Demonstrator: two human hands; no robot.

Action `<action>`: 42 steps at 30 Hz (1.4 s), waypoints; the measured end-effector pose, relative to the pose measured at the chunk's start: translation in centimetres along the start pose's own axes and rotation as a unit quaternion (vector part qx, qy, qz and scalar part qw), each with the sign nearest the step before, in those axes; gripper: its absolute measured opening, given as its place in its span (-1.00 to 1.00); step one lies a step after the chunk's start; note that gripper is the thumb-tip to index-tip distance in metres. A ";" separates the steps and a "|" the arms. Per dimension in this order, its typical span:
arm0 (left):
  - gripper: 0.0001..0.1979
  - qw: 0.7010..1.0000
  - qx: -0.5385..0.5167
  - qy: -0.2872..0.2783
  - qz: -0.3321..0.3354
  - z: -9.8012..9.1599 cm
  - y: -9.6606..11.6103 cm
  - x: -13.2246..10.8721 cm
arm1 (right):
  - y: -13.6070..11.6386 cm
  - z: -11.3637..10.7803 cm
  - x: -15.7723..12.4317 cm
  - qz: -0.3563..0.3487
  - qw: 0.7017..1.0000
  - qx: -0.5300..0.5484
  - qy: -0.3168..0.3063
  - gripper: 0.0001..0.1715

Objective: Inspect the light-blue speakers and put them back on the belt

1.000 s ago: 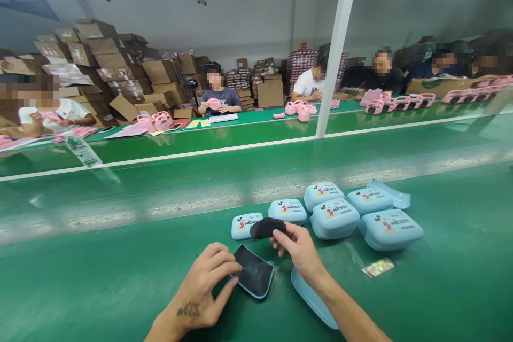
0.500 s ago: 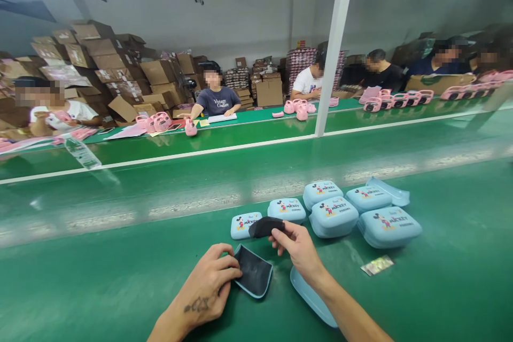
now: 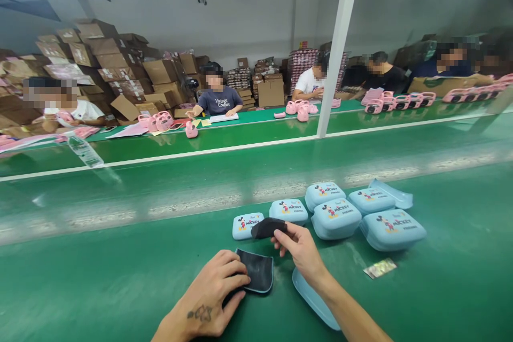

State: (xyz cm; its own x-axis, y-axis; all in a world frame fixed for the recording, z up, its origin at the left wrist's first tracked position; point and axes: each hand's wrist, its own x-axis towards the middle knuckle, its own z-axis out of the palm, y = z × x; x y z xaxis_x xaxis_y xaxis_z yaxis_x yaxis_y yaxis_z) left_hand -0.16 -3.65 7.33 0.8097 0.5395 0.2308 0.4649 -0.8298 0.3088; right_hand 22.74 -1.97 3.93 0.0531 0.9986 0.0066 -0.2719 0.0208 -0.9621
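left hand [image 3: 214, 296] fingers press the black-lined case half [image 3: 256, 272] flat; right hand [image 3: 298, 248] fingers pinch a black pad [image 3: 266, 228].

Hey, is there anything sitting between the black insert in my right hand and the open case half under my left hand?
Nothing visible. The right hand pinches the black insert just above and behind the open case half, which the left hand holds on the green table. Only bare table lies between them.

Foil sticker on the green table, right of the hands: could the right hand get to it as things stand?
Probably yes. The foil sticker lies alone on bare green table, nothing between it and the right hand. But that hand already pinches a black pad.
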 end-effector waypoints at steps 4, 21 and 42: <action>-0.78 1.000 0.005 -0.002 0.008 0.2 0.0 0.3 | -0.1 0.0 0.0 -0.001 1.000 -0.001 0.002 -0.56; -0.71 0.975 0.051 0.214 -0.006 0.3 -1.1 -0.7 | -0.4 0.0 0.1 -0.010 1.000 0.013 -0.001 -0.55; -0.57 0.962 -0.201 0.057 -0.175 -3.8 -1.7 5.4 | -3.4 -1.2 1.2 -0.018 0.992 0.107 0.059 -0.44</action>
State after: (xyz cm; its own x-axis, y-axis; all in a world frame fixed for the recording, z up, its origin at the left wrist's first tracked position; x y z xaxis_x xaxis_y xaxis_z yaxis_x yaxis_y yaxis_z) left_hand 2.09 1.27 11.51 0.5738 0.8068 0.1406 0.5065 -0.4845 0.7132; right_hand 24.92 -0.88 6.88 0.1743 0.9847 -0.0049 -0.4652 0.0779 -0.8818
